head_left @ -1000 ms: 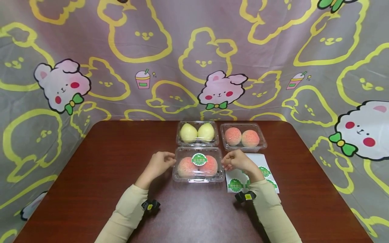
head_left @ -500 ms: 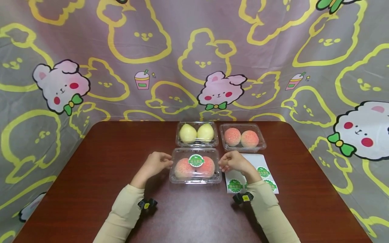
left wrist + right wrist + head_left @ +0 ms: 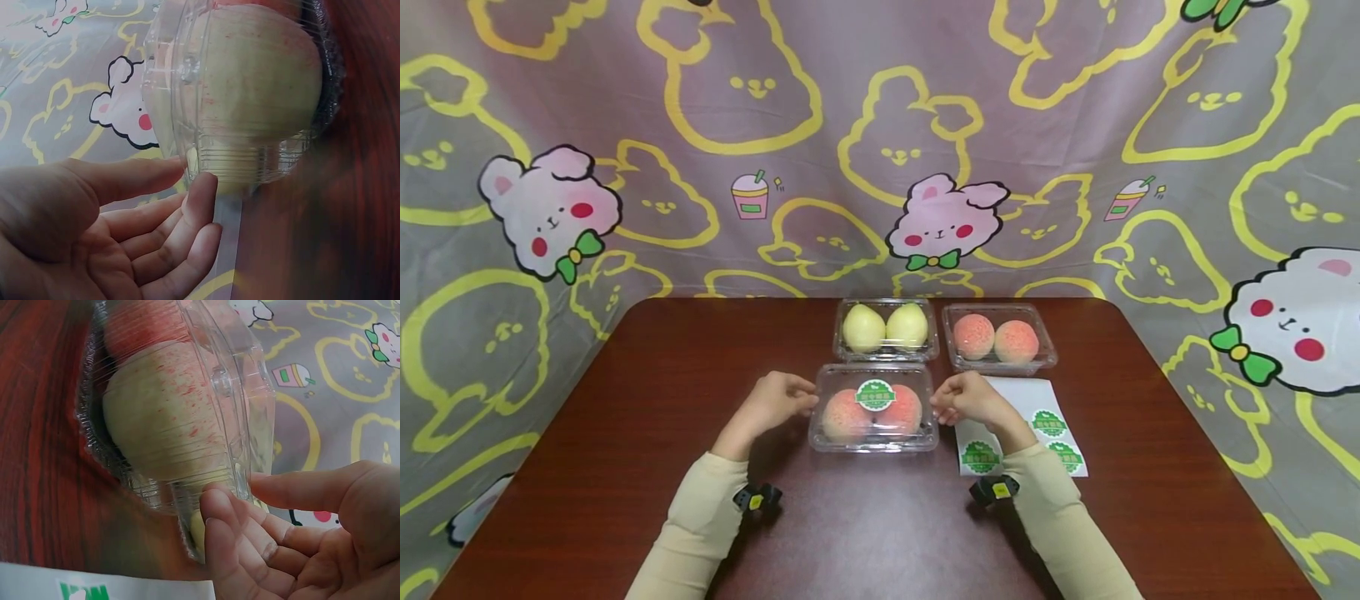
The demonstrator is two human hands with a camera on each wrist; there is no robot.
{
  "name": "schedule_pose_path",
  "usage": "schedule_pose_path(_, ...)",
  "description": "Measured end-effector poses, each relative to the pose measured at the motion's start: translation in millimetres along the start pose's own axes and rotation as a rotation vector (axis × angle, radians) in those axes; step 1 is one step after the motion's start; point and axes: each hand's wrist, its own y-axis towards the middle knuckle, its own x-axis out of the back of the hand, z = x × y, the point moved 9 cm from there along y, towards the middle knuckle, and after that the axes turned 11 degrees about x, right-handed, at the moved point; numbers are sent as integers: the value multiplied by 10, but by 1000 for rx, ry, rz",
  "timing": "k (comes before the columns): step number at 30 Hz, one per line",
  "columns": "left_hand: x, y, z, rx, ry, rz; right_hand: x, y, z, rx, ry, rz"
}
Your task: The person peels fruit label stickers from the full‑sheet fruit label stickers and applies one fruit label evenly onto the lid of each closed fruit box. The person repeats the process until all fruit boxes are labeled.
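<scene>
Fingers of the left hand (image 3: 769, 407) and the right hand (image 3: 973, 402) pinch opposite short ends of a clear, rectangular plastic clamshell box (image 3: 874, 427), thumb and forefinger meeting at the rim while the other fingers curl loosely below. The box lies between them, to the left hand's right and the right hand's left, its long axis running across from one hand to the other, so neither hand is nearer. Inside sit two round fruits, red blushing into pale green (image 3: 846, 417); a round green-and-white paper label (image 3: 876, 396) is on the lid. Just beyond the long far edge stands a clear plastic box of two pale yellow fruits (image 3: 886, 357), and whether the two boxes touch is hard to make out. The right hand and its sleeve (image 3: 1045, 483) cover part of a white paper sheet of green round labels (image 3: 1033, 398). The wrist views cut off the far end of the held box, the left one is blurred low down, and whether the underside rests on the dark red-brown wooden table (image 3: 625, 467) or hangs just above it cannot be told.
</scene>
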Motion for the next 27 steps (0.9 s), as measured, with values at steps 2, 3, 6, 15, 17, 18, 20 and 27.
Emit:
schedule_pose_path(2,13,8,16,9,3,2,-12,14,8,3,-7,0)
schedule_pose_path(3,20,10,22,12,6,5,-18,21,14,5,-11,0)
schedule_pose_path(6,45,11,32,19,10,12,-35,44,32,10,-18,-1)
schedule_pose_path(15,115,1,78,21,18,27,-114,90,75,11,4,-4)
schedule_pose_path(17,126,2,102,30,15,26,-142,93,90,12,7,-5)
schedule_pose_path(18,129,-1,105,29,17,27,-154,95,95,7,12,-10)
schedule_pose_path(20,140,1,130,43,13,26,-177,98,108,0,17,-16)
schedule_pose_path(27,201,-2,204,57,14,29,-248,139,156,-6,27,-26)
